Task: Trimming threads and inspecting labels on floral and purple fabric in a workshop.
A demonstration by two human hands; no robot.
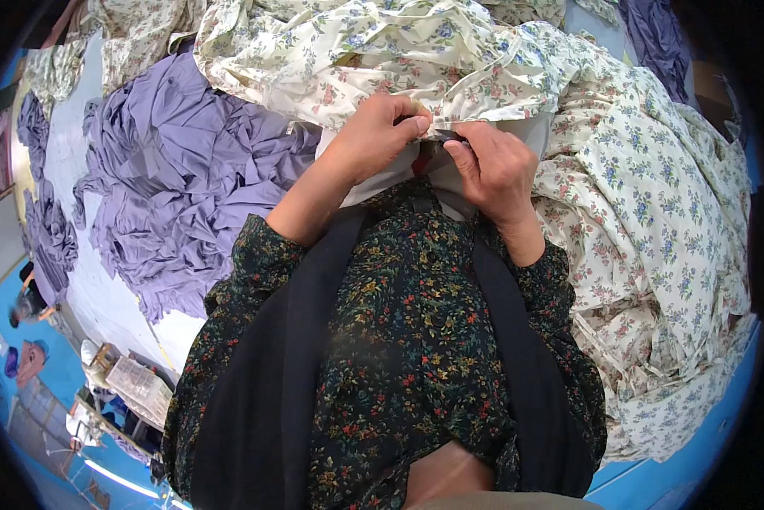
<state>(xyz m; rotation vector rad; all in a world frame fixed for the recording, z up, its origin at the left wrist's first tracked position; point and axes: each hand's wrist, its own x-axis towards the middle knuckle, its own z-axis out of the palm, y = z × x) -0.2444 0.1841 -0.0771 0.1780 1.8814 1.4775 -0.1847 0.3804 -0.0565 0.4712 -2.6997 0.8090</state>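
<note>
In front of my chest, my left hand (377,141) pinches the near edge of a cream floral cloth (373,72) between thumb and fingertips. The cloth has red and blue flower sprigs and lies bunched on the table. Close beside it, my right hand (503,168) is closed with thumb and forefinger around a small dark tool (448,134). Most of that tool is hidden by the fingers, so its kind does not show. Its tip points toward the cloth edge at my left fingertips. The two hands are a short gap apart.
A heap of purple cloth (178,161) lies to my left on the pale table (89,285). A large pile of floral cloth (645,204) rises at my right. More purple cloth (656,42) is at the far right. At lower left stand a whitish crate (140,389) and another person (30,302).
</note>
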